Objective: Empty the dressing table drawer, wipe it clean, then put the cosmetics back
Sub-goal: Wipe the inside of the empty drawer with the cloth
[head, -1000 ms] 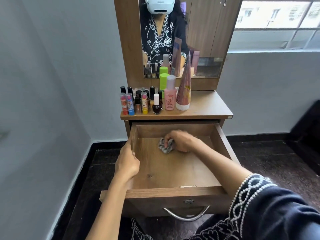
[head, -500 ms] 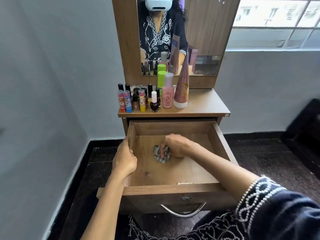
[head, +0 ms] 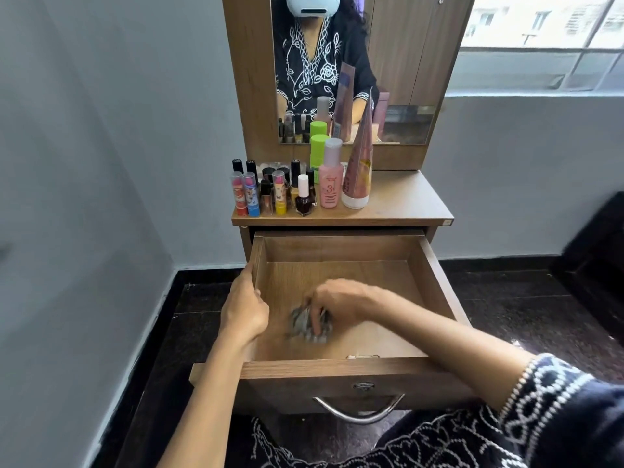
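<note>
Wood-grain laminate covers the table (head: pixel 405 201) and its pulled-out drawer (head: pixel 435 292), bare inside except for the wiping. Cosmetics (head: pixel 304 190), smooth plastic tubes and glass bottles, stand upright on the table top. Curled over the drawer's left wall, the left hand (head: pixel 244 309) steadies it. Grasping a crumpled grey cloth (head: pixel 309 324) against the drawer floor, the right hand (head: pixel 337 302) would best wipe in overlapping strokes into the corners.

Brown woodgrain drawer (head: pixel 429 292), grey patterned cloth (head: pixel 305 324), pink bottle (head: pixel 331 187).
</note>
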A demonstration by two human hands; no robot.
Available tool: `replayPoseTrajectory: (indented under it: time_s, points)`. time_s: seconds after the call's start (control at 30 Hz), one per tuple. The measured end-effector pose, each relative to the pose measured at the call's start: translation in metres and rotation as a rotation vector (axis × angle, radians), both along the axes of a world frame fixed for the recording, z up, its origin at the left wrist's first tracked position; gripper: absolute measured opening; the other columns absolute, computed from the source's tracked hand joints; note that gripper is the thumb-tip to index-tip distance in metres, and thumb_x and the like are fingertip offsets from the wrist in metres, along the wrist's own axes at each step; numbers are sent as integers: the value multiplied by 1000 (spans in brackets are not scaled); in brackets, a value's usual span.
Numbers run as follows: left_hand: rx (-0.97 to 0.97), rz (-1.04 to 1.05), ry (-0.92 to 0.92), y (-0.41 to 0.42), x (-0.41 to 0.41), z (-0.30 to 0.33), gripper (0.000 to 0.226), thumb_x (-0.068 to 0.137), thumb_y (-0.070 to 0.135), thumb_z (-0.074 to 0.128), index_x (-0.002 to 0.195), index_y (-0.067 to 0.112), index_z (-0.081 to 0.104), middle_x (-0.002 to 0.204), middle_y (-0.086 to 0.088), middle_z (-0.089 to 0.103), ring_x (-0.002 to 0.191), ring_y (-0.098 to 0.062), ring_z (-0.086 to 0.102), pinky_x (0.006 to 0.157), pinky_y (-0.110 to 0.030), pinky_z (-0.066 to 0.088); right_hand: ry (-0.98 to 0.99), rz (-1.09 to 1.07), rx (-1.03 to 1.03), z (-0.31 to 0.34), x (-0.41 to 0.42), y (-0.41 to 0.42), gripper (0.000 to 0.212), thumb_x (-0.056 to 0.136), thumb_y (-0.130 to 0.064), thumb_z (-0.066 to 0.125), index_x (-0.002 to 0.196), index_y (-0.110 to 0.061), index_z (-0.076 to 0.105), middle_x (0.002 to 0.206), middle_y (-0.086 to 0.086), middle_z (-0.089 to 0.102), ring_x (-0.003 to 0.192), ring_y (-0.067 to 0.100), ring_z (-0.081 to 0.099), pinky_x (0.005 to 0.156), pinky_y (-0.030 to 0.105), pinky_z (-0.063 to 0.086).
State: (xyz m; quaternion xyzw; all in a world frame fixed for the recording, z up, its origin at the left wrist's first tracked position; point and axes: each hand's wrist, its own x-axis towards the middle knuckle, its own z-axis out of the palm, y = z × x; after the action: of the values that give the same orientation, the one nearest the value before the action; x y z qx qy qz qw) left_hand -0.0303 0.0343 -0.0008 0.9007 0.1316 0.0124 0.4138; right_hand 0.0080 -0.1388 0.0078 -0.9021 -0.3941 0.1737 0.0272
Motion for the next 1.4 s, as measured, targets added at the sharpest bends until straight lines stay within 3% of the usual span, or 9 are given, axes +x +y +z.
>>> replayPoseTrajectory:
  time_s: [0.1, 0.2, 0.33, 0.57, 0.77, 0.93, 1.1, 1.3, 1.4]
  points:
    - [-6, -16, -3, 1, 0, -1, 57, 96, 3, 37, 147, 17, 17, 152, -6, 26, 136, -24, 33, 107, -33, 31, 153, 197, -23, -9, -22, 4, 27, 82, -6, 63, 105, -16, 72, 135, 0, 51, 114, 22, 54, 92, 31, 45]
    - [-2, -18, -2, 0, 0, 0, 57, 96, 4, 37, 147, 17, 17, 152, -6, 26, 136, -25, 32, 107, -35, 32, 244, 221, -94, -2, -16, -20, 23, 84, -4, 61, 102, -12, 73, 135, 4, 47, 123, 22, 47, 102, 34, 40]
    - [4, -18, 2, 0, 1, -1, 58, 96, 3, 37, 148, 16, 16, 152, -6, 25, 137, -25, 31, 108, -36, 31, 218, 114, -189, 4, 0, -36, 26, 80, -7, 68, 99, -24, 75, 127, -3, 40, 121, 20, 40, 103, 33, 39]
    - [23, 1, -3, -1, 1, 0, 58, 95, 3, 38, 147, 17, 17, 151, -6, 28, 134, -24, 36, 105, -34, 33, 168, 119, -75, -6, -10, 16, 24, 83, -14, 66, 99, -32, 72, 108, -9, 35, 111, 19, 41, 91, 37, 39]
    - [19, -2, 8, 0, -2, 0, 56, 97, 5, 37, 148, 17, 16, 153, -6, 24, 137, -25, 31, 108, -35, 31, 252, 67, -191, 2, -15, -7, 34, 86, -18, 64, 115, -36, 65, 120, -3, 39, 115, 20, 38, 96, 38, 35]
    - [21, -2, -5, -1, -1, -1, 58, 96, 5, 39, 148, 18, 17, 152, -6, 26, 136, -26, 33, 107, -36, 33, 304, 7, -319, 9, -17, -44, 32, 86, -18, 64, 112, -37, 65, 117, -8, 37, 117, 18, 38, 95, 35, 35]
    - [13, 14, 8, 0, 1, -3, 57, 96, 5, 37, 148, 19, 15, 153, -5, 24, 137, -24, 32, 107, -35, 32, 225, 55, -212, 6, -20, -1, 22, 86, -18, 63, 101, -32, 68, 119, -2, 40, 117, 20, 39, 99, 46, 33]
    - [21, 22, 8, 0, 2, -3, 57, 96, 5, 38, 148, 19, 16, 153, -5, 23, 137, -24, 32, 108, -35, 30, 187, 31, -105, 0, -21, 71, 43, 87, -17, 60, 129, -16, 52, 135, 9, 45, 122, 31, 46, 101, 43, 38]
    - [21, 24, 13, 0, 3, -4, 58, 96, 5, 38, 147, 18, 17, 153, -5, 25, 136, -25, 33, 107, -35, 31, 262, 43, -100, 1, -22, 62, 41, 89, -13, 56, 126, -28, 57, 137, 7, 36, 124, 30, 40, 105, 44, 36]
